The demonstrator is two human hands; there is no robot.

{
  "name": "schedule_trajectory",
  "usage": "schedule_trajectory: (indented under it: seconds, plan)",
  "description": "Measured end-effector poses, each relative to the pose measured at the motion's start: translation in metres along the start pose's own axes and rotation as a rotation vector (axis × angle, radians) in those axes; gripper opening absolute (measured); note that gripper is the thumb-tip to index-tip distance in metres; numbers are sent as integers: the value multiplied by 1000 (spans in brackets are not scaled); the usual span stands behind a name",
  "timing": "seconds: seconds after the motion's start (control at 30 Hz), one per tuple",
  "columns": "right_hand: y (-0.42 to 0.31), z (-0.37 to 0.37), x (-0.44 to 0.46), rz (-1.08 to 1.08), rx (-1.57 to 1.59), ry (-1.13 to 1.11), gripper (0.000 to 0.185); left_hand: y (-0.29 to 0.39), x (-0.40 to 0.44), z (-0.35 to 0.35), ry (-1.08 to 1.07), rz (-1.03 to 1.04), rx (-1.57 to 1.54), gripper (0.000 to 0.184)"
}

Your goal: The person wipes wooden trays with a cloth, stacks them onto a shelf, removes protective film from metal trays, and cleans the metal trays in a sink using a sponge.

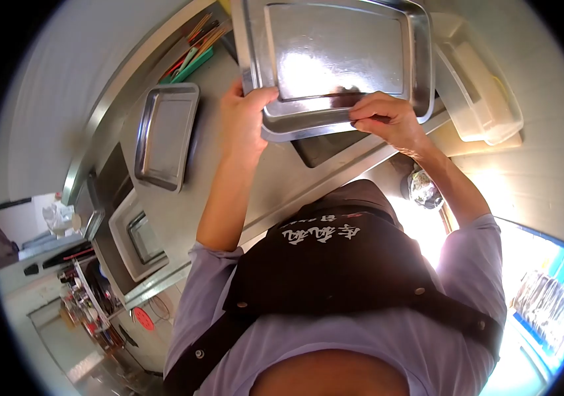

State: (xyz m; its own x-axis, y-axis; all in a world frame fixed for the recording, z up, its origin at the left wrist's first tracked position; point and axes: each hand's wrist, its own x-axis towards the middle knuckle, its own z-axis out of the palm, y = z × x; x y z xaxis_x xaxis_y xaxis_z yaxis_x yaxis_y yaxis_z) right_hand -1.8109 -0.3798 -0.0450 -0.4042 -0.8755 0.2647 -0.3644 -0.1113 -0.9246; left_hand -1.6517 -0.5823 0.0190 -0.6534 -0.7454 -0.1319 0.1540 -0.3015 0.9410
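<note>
in the head view, the large metal tray (335, 49) is between 12 and 1 o'clock, over the desk (189, 218), its hollow side facing the wearer and a bright glare on its base. the left hand (246, 119) grasps it at the near left corner, with the thumb laid over the rim and the other fingers mostly hidden behind it. the fingers of the right hand (391, 122) are drawn together at the tray's near wall, right of its middle; one cannot tell whether they grip the rim, pinch something small or merely touch the metal. a smaller metal tray (166, 135) rests on the desk at 10 o'clock, near the left forearm and apart from it. at 11 o'clock a green holder (194, 66) bears thin sticks and other slender items. a pale plastic container (487, 92) stands at 2 o'clock, just beyond the large tray's right side. between 8 and 9 o'clock lies a white basin (123, 234) with a clear-looking container (144, 237) inside. the wearer has a dark apron (335, 264) with white lettering, and at 4 o'clock there is a blue crate (563, 267).
</note>
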Motion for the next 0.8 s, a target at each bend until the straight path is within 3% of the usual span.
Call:
schedule_trajectory:
  seconds: [0.03, 0.13, 0.27, 0.3, 0.37, 0.5, 0.67, 0.8]
  plan:
    - [-4, 3, 3, 25, 71, 27, 15, -1, 2, 0, 4, -5, -2, 26]
    - [-19, 12, 7, 5, -209, 162, 12, 1, 2, 3, 60, -68, -86, 28]
    - [-43, 31, 14, -738, -736, 252, 18, -9, 11, -4, 88, -109, -171, 27]
    - [-45, 39, 15, -839, -792, 216, 24, -10, 11, -4, 92, -106, -180, 25]
    - [-53, 58, 18, -884, -912, 195, 33, -12, 11, -2, 99, -101, -197, 22]
    - [-50, 79, 28, -947, -1037, 215, 43, -11, 8, 3, 123, -300, -215, 18]
    - [-52, 85, 33, -970, -1009, 301, 43, -14, 8, 4, 74, -397, -329, 18]
    - [-59, 85, 36, -964, -1014, 350, 41, -22, 8, 0, 75, -356, -388, 21]
